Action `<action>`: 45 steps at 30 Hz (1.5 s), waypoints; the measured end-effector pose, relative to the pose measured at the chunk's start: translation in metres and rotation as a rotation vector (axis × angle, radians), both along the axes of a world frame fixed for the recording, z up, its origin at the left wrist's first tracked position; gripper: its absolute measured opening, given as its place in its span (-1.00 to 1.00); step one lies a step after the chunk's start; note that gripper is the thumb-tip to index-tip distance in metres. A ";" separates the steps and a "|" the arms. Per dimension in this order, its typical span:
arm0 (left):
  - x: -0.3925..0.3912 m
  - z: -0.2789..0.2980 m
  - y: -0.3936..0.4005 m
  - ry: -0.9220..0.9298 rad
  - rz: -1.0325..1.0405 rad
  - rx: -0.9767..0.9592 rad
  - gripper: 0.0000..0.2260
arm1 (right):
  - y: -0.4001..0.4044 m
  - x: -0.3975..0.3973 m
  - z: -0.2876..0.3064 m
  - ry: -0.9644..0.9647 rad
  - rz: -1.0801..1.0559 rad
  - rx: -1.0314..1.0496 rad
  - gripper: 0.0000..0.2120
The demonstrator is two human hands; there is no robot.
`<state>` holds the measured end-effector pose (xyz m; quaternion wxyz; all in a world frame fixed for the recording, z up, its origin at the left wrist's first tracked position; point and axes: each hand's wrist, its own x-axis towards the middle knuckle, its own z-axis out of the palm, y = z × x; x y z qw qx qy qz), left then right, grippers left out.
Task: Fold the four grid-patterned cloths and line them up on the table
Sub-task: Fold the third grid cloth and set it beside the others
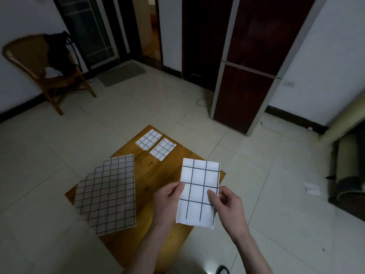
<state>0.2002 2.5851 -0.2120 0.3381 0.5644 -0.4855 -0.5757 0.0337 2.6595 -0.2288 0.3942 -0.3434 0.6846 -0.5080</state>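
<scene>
A half-folded white grid cloth (199, 175) is held upright above the wooden table's (152, 171) right side. My left hand (167, 200) pinches its left edge and my right hand (225, 202) pinches its right edge, thumb on the front. Two small folded grid cloths sit side by side at the table's far corner: one (149, 139) on the left, the other (163, 149) just right of it. A large unfolded grid cloth (110, 192) lies flat on the table's left part and overhangs its left edge.
The low table stands on a pale tiled floor. A wicker chair (39, 76) with a black bag stands far left, a dark red fridge (246, 76) far right, and a doormat (122, 73) lies by the door.
</scene>
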 end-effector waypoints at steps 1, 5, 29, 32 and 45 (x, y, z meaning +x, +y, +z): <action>-0.014 0.001 0.000 -0.005 -0.001 -0.007 -0.89 | 0.000 -0.014 0.004 -0.016 -0.001 -0.009 -0.79; -0.073 0.000 -0.003 -0.112 -0.028 -0.097 -0.86 | -0.003 -0.078 0.012 0.004 0.003 -0.046 -0.81; -0.285 0.008 -0.120 0.022 0.061 -0.206 -0.87 | -0.138 -0.310 0.029 -0.080 0.035 -0.075 -0.83; -0.299 0.008 -0.158 0.022 0.075 -0.190 -0.90 | -0.177 -0.327 0.029 -0.066 0.050 -0.064 -0.83; -0.372 0.011 -0.306 0.065 0.147 -0.156 -0.89 | -0.330 -0.396 0.036 -0.096 0.068 -0.092 -0.82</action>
